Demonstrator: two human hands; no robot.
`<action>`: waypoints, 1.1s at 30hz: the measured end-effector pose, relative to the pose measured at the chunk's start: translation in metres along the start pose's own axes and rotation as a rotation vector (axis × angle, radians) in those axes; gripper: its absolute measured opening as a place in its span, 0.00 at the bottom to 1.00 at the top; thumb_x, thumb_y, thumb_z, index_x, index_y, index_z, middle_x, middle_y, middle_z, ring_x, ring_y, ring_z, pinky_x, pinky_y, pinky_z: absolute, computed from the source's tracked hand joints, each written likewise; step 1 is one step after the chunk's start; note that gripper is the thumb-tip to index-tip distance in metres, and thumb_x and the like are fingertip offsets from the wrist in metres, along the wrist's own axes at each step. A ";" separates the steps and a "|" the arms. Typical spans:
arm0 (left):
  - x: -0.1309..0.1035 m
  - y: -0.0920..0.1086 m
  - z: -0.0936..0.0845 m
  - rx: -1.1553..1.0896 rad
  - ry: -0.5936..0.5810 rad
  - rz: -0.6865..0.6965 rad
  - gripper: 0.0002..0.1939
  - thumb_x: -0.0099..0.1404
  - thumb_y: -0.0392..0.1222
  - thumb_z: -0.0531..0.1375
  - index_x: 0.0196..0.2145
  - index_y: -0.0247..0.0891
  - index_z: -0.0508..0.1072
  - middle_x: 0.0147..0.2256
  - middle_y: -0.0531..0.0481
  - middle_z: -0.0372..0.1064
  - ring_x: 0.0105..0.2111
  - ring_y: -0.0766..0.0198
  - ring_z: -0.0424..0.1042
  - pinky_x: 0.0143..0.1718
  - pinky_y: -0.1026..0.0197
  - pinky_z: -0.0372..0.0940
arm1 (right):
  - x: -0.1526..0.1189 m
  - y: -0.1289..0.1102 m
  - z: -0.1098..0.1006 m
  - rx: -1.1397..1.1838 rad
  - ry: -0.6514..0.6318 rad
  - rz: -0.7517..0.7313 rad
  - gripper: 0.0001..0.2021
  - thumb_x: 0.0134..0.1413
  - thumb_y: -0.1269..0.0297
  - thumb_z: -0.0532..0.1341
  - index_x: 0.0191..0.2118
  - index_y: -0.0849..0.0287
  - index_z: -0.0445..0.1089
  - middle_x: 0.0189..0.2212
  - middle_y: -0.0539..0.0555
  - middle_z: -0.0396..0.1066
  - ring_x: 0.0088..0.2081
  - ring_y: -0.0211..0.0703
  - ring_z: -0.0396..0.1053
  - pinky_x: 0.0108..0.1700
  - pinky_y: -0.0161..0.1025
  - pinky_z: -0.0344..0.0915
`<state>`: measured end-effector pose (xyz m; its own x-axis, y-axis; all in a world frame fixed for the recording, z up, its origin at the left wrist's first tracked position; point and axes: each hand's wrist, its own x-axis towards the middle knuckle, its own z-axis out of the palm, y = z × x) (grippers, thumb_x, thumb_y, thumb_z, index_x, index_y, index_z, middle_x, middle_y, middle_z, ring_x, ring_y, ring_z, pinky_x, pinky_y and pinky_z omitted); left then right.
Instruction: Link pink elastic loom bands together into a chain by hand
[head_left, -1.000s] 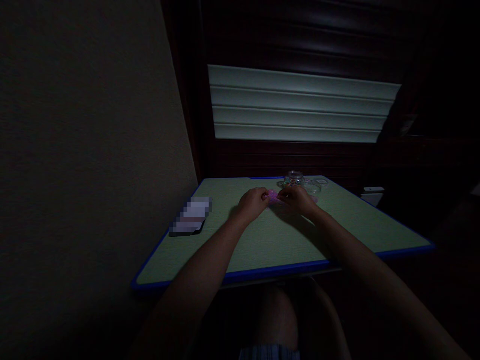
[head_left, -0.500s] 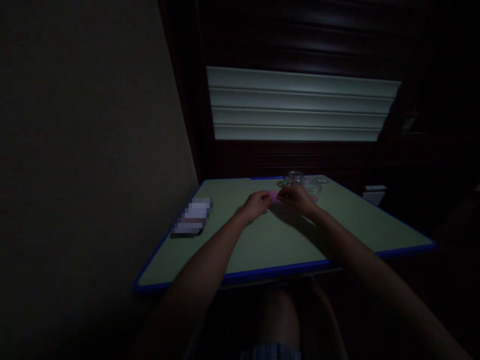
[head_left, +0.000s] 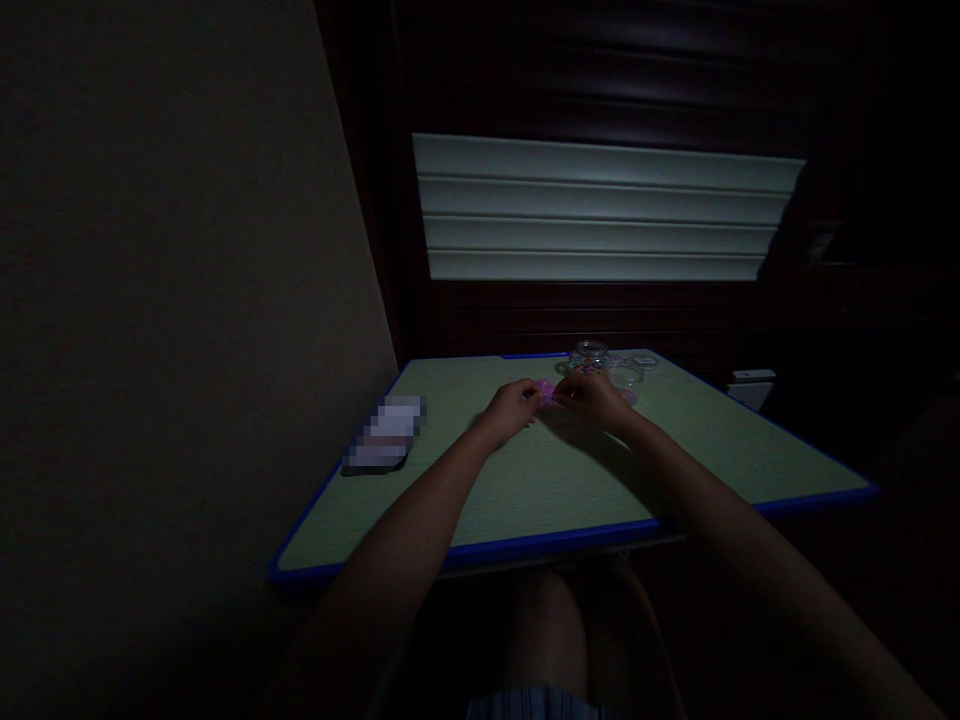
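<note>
Between my two hands, above the green table top, is a small translucent pink object [head_left: 545, 392], perhaps beaded; its exact kind is too dim to make out. My left hand [head_left: 511, 406] pinches its left side, thumb and fingers closed. Closed in a pinch at its right edge is my right hand [head_left: 594, 402]; the fingertips partly cover what they grip. Just behind the right hand stands a clear round jar [head_left: 591, 356] with many small multicoloured pieces inside. Beside it is a clear open tub [head_left: 627, 380] with something pink at its bottom.
The table [head_left: 525, 490] has a blue edge. A blurred-out flat object [head_left: 386, 432] lies near its left side. A clear lid [head_left: 643, 362] rests at the back right. A wall stands close on the left, and my knee [head_left: 547, 630] is below the front edge.
Both hands stay in nearly the same place, with the pink object still between them. My knee has shifted slightly left in the view.
</note>
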<state>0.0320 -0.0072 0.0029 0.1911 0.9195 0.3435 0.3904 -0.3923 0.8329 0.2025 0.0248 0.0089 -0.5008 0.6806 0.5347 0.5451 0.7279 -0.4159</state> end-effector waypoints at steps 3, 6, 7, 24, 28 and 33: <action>0.001 -0.001 0.000 0.025 0.001 0.008 0.06 0.58 0.38 0.52 0.28 0.33 0.65 0.22 0.54 0.62 0.18 0.74 0.61 0.19 0.70 0.58 | 0.000 -0.001 0.000 0.009 0.001 0.004 0.09 0.47 0.65 0.56 0.29 0.64 0.71 0.23 0.53 0.69 0.24 0.34 0.61 0.26 0.31 0.55; 0.002 -0.003 0.000 0.042 -0.005 0.014 0.05 0.57 0.38 0.52 0.28 0.33 0.65 0.23 0.54 0.62 0.18 0.75 0.61 0.18 0.70 0.58 | -0.001 -0.001 0.000 0.003 0.000 -0.004 0.09 0.47 0.65 0.56 0.30 0.64 0.71 0.24 0.53 0.69 0.24 0.34 0.62 0.26 0.31 0.55; 0.003 -0.004 0.000 0.043 -0.007 0.017 0.05 0.57 0.38 0.52 0.28 0.33 0.65 0.23 0.54 0.62 0.18 0.75 0.61 0.18 0.70 0.58 | -0.001 -0.001 0.000 -0.001 0.001 -0.008 0.09 0.47 0.65 0.56 0.30 0.65 0.71 0.24 0.53 0.69 0.24 0.34 0.62 0.26 0.31 0.55; 0.004 -0.008 -0.001 0.082 0.002 0.067 0.07 0.56 0.40 0.54 0.31 0.34 0.67 0.26 0.52 0.65 0.19 0.74 0.61 0.19 0.70 0.58 | -0.002 0.010 0.004 0.013 0.047 0.091 0.13 0.46 0.68 0.57 0.40 0.62 0.68 0.28 0.54 0.70 0.25 0.35 0.63 0.27 0.31 0.58; 0.004 -0.005 -0.001 0.077 0.022 0.061 0.07 0.55 0.40 0.54 0.32 0.34 0.68 0.27 0.52 0.65 0.20 0.73 0.62 0.20 0.69 0.59 | 0.000 0.009 0.002 -0.006 0.095 0.107 0.11 0.49 0.65 0.56 0.38 0.62 0.69 0.28 0.54 0.70 0.25 0.35 0.63 0.28 0.32 0.57; 0.004 -0.004 -0.002 0.128 0.015 0.096 0.08 0.55 0.39 0.54 0.31 0.33 0.68 0.27 0.52 0.65 0.22 0.72 0.63 0.22 0.68 0.60 | -0.001 -0.002 -0.001 -0.025 0.105 0.080 0.18 0.53 0.55 0.50 0.26 0.63 0.68 0.22 0.53 0.67 0.23 0.34 0.60 0.26 0.32 0.54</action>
<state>0.0292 -0.0021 0.0016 0.2195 0.8776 0.4263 0.4828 -0.4774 0.7342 0.2029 0.0231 0.0102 -0.3827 0.7232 0.5750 0.5976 0.6683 -0.4429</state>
